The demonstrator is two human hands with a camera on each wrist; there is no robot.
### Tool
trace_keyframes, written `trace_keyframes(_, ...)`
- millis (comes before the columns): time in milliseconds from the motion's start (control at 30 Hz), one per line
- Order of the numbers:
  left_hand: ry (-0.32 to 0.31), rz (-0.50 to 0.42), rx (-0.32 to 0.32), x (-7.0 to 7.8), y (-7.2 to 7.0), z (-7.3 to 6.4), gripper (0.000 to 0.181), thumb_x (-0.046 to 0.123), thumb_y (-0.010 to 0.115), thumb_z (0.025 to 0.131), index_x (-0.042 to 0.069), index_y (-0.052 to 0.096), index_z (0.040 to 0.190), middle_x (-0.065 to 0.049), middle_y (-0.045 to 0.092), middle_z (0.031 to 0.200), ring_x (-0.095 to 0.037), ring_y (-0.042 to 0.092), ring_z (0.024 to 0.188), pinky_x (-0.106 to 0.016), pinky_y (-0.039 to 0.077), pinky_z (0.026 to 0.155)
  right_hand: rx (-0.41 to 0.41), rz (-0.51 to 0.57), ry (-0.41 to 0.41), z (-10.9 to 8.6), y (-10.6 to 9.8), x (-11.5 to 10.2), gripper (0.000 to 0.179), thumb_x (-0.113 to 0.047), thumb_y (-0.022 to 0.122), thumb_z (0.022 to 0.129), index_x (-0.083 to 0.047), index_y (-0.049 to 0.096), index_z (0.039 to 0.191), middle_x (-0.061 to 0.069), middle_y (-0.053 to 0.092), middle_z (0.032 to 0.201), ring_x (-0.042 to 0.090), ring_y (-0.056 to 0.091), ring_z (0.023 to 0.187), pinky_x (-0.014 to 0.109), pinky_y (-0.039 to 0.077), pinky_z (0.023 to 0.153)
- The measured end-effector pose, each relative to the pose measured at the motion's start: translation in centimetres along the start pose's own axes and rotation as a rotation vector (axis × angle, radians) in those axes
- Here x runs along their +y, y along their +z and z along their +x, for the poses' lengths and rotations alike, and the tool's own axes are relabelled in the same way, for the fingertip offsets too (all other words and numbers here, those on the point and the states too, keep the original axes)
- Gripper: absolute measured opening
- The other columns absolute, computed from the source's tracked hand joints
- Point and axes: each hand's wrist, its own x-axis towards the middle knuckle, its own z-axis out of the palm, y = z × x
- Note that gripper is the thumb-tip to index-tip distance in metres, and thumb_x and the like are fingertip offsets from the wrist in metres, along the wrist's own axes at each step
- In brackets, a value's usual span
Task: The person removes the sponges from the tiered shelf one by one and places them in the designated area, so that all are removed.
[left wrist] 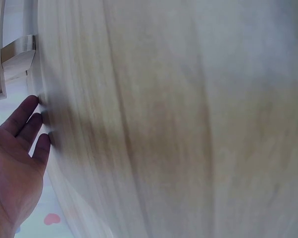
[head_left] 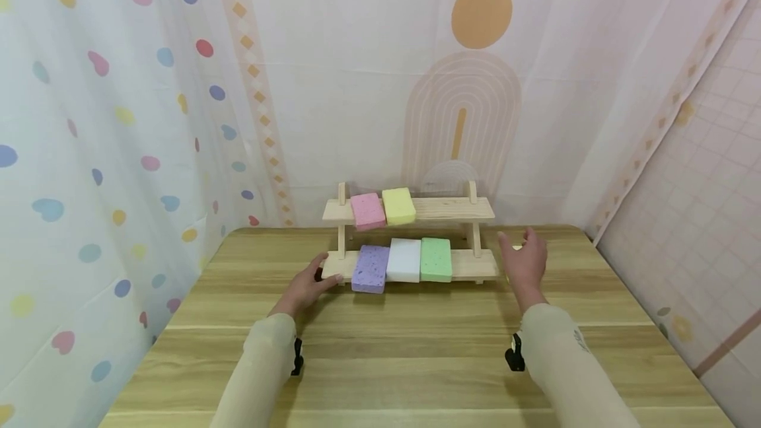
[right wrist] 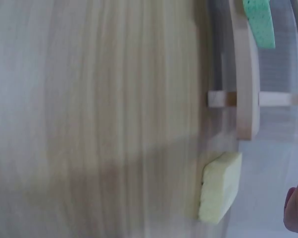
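Note:
My left hand [head_left: 306, 288] holds the left end of a two-tier wooden rack [head_left: 466, 265], thumb at the front edge and index finger toward the back. Its other fingers look spread in the left wrist view. On the lower tier lie a purple sponge [head_left: 370, 268], a white sponge [head_left: 405, 260] and a green sponge [head_left: 436, 259]. A pink sponge [head_left: 368, 211] and a yellow sponge [head_left: 399, 205] lie on the upper tier. Just past the rack's right end, my right hand [head_left: 526, 263] hovers, fingers loosely bent, over another yellow sponge [right wrist: 221, 188] on the table, apart from it.
The wood-grain table [head_left: 404, 355] extends in front of the rack. Patterned curtains [head_left: 345, 84] hang behind the table and along its left side. A grid-patterned curtain [head_left: 707, 170] borders the right side.

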Motion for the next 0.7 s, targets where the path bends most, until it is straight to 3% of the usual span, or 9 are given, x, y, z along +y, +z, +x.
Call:
trace_keyframes(233, -0.005, -0.006, 0.0, 0.0, 0.0, 0.0, 0.09, 0.061, 0.058, 0.093, 0.016, 0.018, 0.159, -0.031, 0.033, 0.153, -0.051, 0.03, 0.139, -0.064, 0.026, 0.11, -0.017, 0.04, 0.004, 0.2, 1.3, -1.5, 0.077, -0.04, 0.064, 0.096, 0.003, 0.033, 0.151, 0.023, 0.04, 0.145, 0.039, 0.039, 0.132, 0.051, 0.036, 0.107)
trace_keyframes(500, -0.003, -0.003, 0.006, 0.0, 0.0, 0.0, 0.09, 0.061, 0.059, 0.093, 0.016, 0.018, 0.159, -0.03, 0.034, 0.152, -0.05, 0.031, 0.139, -0.063, 0.027, 0.11, -0.026, 0.06, -0.075, 0.1, 3.1, -3.6, 0.071, -0.032, 0.065, 0.096, 0.003, 0.035, 0.15, 0.023, 0.043, 0.142, 0.039, 0.042, 0.13, 0.051, 0.037, 0.105)
trace_keyframes(700, 0.013, -0.014, 0.002, 0.1, 0.1, -0.2, 0.09, 0.059, 0.06, 0.093, 0.015, 0.018, 0.159, -0.031, 0.034, 0.152, -0.05, 0.031, 0.139, -0.064, 0.027, 0.11, -0.06, 0.077, -0.093, -0.2, 4.3, -5.5, 0.073, -0.036, 0.066, 0.095, 0.002, 0.036, 0.15, 0.021, 0.043, 0.142, 0.038, 0.044, 0.128, 0.051, 0.039, 0.103)
